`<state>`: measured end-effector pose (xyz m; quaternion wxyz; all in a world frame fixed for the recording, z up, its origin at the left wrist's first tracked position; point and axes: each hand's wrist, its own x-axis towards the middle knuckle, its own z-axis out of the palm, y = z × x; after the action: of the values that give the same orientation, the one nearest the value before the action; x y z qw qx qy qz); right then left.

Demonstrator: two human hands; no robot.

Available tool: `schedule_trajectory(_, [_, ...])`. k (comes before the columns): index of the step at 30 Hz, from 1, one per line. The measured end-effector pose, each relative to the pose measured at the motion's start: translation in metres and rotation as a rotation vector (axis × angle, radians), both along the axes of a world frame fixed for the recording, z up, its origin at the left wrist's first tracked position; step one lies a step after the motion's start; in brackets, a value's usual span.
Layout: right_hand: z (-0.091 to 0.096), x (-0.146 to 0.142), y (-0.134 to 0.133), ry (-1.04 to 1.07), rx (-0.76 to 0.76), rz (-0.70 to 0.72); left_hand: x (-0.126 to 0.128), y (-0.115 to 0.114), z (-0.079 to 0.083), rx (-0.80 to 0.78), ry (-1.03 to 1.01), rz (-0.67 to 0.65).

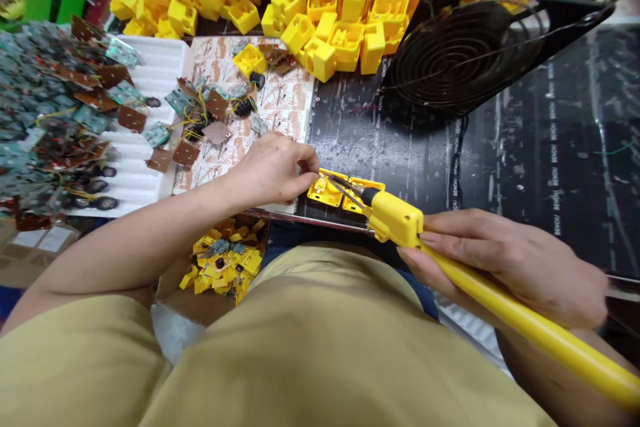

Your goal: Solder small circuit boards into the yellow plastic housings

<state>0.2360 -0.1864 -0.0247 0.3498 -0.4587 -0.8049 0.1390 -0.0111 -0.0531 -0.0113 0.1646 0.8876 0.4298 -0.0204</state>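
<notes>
My right hand (515, 267) grips a yellow soldering iron (397, 217), which has a thin metal guide beside its dark tip. The tip points left and lies over two small yellow plastic housings (325, 192), side by side at the front edge of the black bench. My left hand (280, 170) is at the left housing, thumb and forefinger pinched together at its upper left corner. Whatever may be between those fingertips is too small to make out. The tool partly covers both housings.
Yellow housings (345, 40) are heaped along the back. A black fan (450, 60) stands at back right. Circuit boards with wires (65, 113) crowd a white tray (155, 60) on the left. Below the bench edge, a box holds yellow parts (225, 260).
</notes>
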Motion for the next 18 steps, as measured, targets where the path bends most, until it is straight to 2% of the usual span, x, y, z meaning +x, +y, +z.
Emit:
schedule_trajectory(5, [-0.002,-0.003,0.004,-0.095,0.120,0.088,0.002,0.000,-0.002,0.018,0.015,-0.008])
schedule_trajectory(8, [0.005,0.000,0.005,-0.101,0.110,0.077,0.003,0.000,-0.002,0.020,0.023,-0.011])
schedule_trajectory(12, [0.012,0.021,0.003,-0.141,0.112,0.053,0.002,0.001,-0.002,0.006,0.014,-0.036])
schedule_trajectory(15, [0.005,0.035,0.003,-0.098,0.117,0.028,0.002,0.003,-0.002,-0.019,0.006,-0.045])
schedule_trajectory(18, [-0.006,0.038,0.003,-0.041,0.066,0.005,0.004,0.003,-0.002,-0.037,0.016,-0.037])
